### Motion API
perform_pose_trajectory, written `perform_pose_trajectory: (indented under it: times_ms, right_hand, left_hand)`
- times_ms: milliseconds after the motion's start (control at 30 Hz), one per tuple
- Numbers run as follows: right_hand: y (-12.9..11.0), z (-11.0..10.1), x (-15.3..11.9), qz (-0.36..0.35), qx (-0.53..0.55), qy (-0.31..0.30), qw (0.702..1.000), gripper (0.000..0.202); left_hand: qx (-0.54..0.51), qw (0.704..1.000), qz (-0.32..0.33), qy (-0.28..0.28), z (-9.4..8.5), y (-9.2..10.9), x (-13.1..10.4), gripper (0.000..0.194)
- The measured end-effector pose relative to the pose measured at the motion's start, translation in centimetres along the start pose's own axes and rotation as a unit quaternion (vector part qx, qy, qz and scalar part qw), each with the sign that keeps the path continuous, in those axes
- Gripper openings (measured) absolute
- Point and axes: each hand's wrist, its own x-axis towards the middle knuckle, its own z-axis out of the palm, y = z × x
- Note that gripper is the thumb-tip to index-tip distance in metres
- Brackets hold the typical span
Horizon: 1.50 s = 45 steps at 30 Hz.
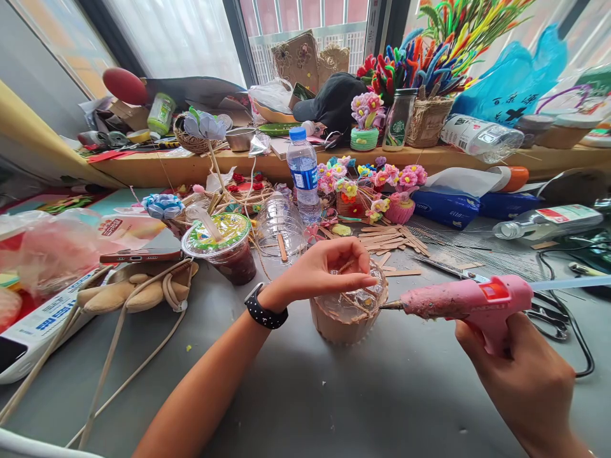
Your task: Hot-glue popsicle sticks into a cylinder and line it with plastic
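Cup [237, 259] left of container [340, 323], water bottle [304, 178] and sticks [389, 239] behind, all on table [296, 394]

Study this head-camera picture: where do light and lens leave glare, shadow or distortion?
Head view throughout: washed-out daylight in the pale windows; highlights on the clear ribbed plastic container; a soft shadow below the round brown container; dark window frames leaning outward at the top, suggesting wide-angle distortion.
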Motion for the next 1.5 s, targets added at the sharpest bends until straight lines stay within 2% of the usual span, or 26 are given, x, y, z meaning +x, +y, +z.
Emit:
perform_pose_trajectory:
  times_ms: [800, 1067, 1300, 1500]
  right_hand:
    - [0.3, 0.13, 0.25, -0.04, -0.016, 0.046, 0.998, 0.027]
    - [0.41, 0.09, 0.39, -0.028, -0.016, 0.051, 0.998, 0.027]
    - [0.43, 0.25, 0.44, 0.012, -0.002, 0.041, 0.999, 0.027]
    - [0.52, 0.12, 0.37, 0.01, -0.007, 0.041, 0.999, 0.029]
  left_hand:
    - [0.008, 1.0, 0.003, -0.005, -0.09, -0.21, -0.04, 0.016]
    - [0.002, 1.0, 0.01, -0.001, -0.1, -0.23, -0.01, 0.015]
    - [0.02, 1.0, -0.006, 0.003, -0.11, -0.15, -0.05, 0.018]
    - [-0.002, 1.0, 0.0, 0.001, -0.04, -0.13, -0.06, 0.016]
